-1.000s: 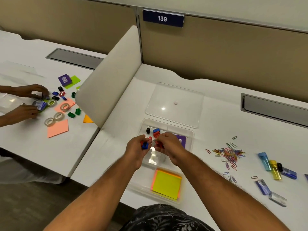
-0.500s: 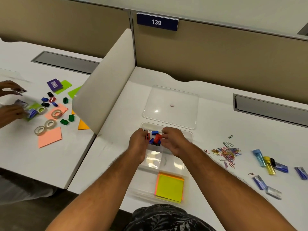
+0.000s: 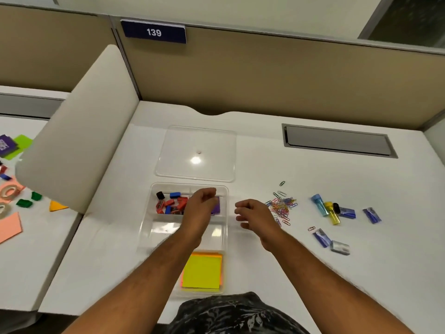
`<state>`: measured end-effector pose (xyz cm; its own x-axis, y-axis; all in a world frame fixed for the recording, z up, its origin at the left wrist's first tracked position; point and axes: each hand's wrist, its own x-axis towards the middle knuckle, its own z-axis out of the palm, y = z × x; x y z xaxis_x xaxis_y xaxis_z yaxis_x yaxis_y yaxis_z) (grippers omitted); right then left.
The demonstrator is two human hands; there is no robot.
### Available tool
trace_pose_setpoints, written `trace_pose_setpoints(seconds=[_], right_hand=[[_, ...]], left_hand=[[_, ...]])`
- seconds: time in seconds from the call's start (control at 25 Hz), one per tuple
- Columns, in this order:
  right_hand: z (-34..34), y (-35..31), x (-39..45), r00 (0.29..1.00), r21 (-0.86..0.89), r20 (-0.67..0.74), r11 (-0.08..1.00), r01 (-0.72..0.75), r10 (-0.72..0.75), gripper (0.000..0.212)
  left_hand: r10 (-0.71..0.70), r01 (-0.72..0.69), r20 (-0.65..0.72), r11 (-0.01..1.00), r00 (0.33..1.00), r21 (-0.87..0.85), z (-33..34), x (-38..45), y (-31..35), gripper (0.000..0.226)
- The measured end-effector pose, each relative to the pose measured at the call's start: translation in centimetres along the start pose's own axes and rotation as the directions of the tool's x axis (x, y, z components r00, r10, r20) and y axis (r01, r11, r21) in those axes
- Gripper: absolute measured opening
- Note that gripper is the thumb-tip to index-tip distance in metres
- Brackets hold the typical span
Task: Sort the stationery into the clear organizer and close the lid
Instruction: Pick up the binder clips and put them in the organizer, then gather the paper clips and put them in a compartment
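Note:
The clear organizer (image 3: 145, 220) sits on the white desk in front of me. Its far left compartment holds several red, blue and black sharpeners (image 3: 171, 205); a purple pad (image 3: 216, 208) lies in the far right one and yellow sticky notes (image 3: 201, 272) in the near one. My left hand (image 3: 201, 208) hovers over the far compartments, fingers loosely curled, holding nothing. My right hand (image 3: 254, 213) is just right of the organizer, fingers apart and empty. The clear lid (image 3: 196, 153) lies flat behind the organizer.
A heap of coloured paper clips (image 3: 281, 206) lies right of my right hand. Farther right are blue and yellow staple boxes and small packets (image 3: 332, 213). A beige divider (image 3: 79, 133) separates the neighbouring desk, which carries more stationery (image 3: 14, 189). A cable hatch (image 3: 337, 141) is at the back right.
Both hands let the sharpeners go into the far left compartment and pulled apart; my right hand moved right, out of the organizer toward the paper clips. The camera turned to the right.

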<state>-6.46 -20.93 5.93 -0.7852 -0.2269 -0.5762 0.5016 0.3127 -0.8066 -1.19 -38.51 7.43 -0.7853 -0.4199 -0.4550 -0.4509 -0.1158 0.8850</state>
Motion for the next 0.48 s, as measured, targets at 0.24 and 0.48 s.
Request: trace_pose_setpoints(seconds=[0.24, 0.48], right_hand=[[-8.9, 2.1, 0.6, 0.998, -0.106, -0.067, 0.994, 0.003, -0.010, 0.016], [-16.1, 1.9, 4.8, 0.981, -0.714, -0.018, 0.689, 0.121, -0.191, 0.060]], left_hand=[[0.018, -0.026, 0.085, 0.995, 0.996, 0.094, 9.1, -1.1, -0.6, 0.025], [0.079, -0.212, 0.244, 0.783, 0.967, 0.585, 15.2, 0.9, -3.1, 0.067]])
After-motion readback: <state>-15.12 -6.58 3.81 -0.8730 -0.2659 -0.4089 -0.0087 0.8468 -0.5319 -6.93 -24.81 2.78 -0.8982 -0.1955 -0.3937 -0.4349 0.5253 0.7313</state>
